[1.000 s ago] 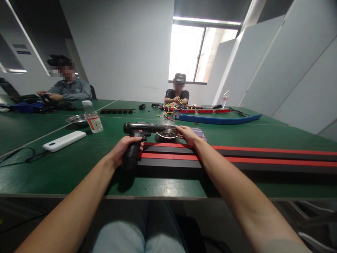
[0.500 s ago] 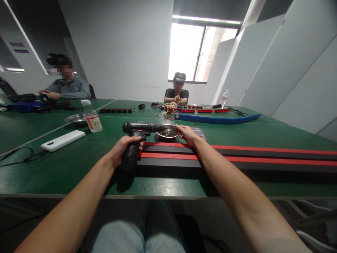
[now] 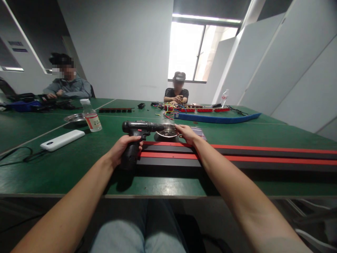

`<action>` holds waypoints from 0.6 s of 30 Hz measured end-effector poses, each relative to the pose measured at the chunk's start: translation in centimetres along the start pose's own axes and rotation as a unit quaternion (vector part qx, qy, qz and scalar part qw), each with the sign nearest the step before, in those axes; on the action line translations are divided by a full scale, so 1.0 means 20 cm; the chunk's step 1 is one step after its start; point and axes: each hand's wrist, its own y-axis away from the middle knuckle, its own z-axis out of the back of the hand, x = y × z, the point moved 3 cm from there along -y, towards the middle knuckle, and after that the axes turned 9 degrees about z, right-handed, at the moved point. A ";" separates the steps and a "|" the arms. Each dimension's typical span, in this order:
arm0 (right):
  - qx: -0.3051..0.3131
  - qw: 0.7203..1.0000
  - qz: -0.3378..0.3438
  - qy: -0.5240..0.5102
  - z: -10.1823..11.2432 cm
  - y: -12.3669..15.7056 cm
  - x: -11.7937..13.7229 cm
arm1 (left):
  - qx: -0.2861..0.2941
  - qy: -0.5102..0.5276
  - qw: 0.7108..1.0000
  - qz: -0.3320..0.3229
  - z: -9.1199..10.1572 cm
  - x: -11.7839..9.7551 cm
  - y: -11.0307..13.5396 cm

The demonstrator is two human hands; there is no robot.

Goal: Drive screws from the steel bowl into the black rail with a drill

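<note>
A black cordless drill (image 3: 135,127) is in my left hand (image 3: 127,144), whose fingers wrap round its grip. It points right, its chuck over the left side of a steel bowl (image 3: 164,135) of small dark screws (image 3: 168,133). My right hand (image 3: 185,133) is closed at the bowl's right side, thumb and fingers pinched together just beyond the drill's tip. What lies between those fingertips is too small to make out. Below both hands, two long red-and-black bars (image 3: 173,155) lie side by side and run off to the right.
On the left are a bottle (image 3: 92,121), a metal dish (image 3: 75,118) and a white power bank (image 3: 62,140) with a cable. A long blue strip (image 3: 216,118) and coloured wires (image 3: 168,111) lie farther back. Two people (image 3: 177,93) sit across the green table (image 3: 60,175).
The person at the far left has brought their hands down and shifted slightly to the right. My own hands, the drill and the bowl stay nearly the same.
</note>
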 end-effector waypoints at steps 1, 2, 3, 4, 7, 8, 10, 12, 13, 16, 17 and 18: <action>0.002 1.000 0.001 0.002 0.00 0.00 0.00 | -0.002 0.001 1.000 -0.002 0.00 0.00 0.00; 0.004 1.000 0.002 0.003 0.00 0.00 0.01 | -0.003 0.002 1.000 -0.002 0.00 0.00 0.00; 0.007 1.000 0.003 0.003 0.00 0.00 0.01 | -0.002 0.003 1.000 -0.002 0.00 0.00 -0.01; 0.011 1.000 0.004 0.001 0.00 0.00 0.01 | 0.000 0.004 1.000 -0.001 0.00 0.00 -0.01; 0.018 1.000 0.003 0.000 0.00 0.00 0.01 | 0.008 0.003 1.000 -0.005 0.01 0.00 -0.01; 0.019 1.000 0.001 0.002 0.00 0.00 0.00 | 0.010 0.000 1.000 -0.006 0.01 0.00 -0.01; 0.021 1.000 -0.001 0.007 0.00 -0.01 -0.01 | 0.009 -0.007 1.000 -0.010 0.01 0.00 -0.01; 0.021 1.000 0.002 0.012 0.00 -0.01 -0.01 | 0.004 -0.014 1.000 -0.021 0.00 0.01 -0.01; 0.019 1.000 0.005 0.014 0.00 -0.01 -0.02 | 0.000 -0.020 0.999 -0.030 0.00 0.01 -0.01; -0.010 1.000 0.006 0.016 0.00 -0.01 -0.02 | -0.017 -0.057 0.996 -0.066 -0.02 0.00 0.01; -0.024 1.000 0.002 0.015 0.00 -0.01 -0.02 | -0.022 -0.076 0.994 -0.076 -0.02 -0.01 0.02; -0.036 0.999 -0.003 0.014 0.00 -0.01 -0.02 | -0.025 -0.100 0.991 -0.082 -0.02 -0.02 0.04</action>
